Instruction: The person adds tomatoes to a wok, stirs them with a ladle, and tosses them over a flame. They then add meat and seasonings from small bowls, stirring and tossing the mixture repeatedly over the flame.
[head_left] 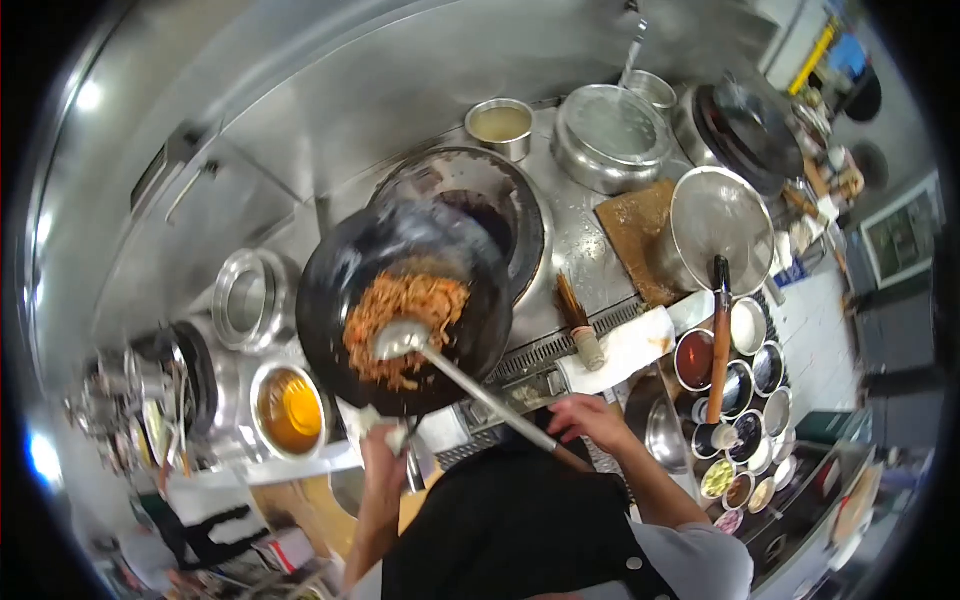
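Two hands [590, 418], one ladle [400, 340], one wok [405, 320]

The wok's [400, 300] near rim and handle are buried under a white cloth [385, 428] that the left hand [383, 447] is bunched around, so the fingers barely show. The ladle's [400, 340] handle end disappears inside the right hand [590, 418]. The far rim of the wok is motion-blurred. The little seasoning bowls [745, 420] on the right are too small to say what's in them. A second person at bottom left [200, 530] is cut off by the lens edge and smeared.
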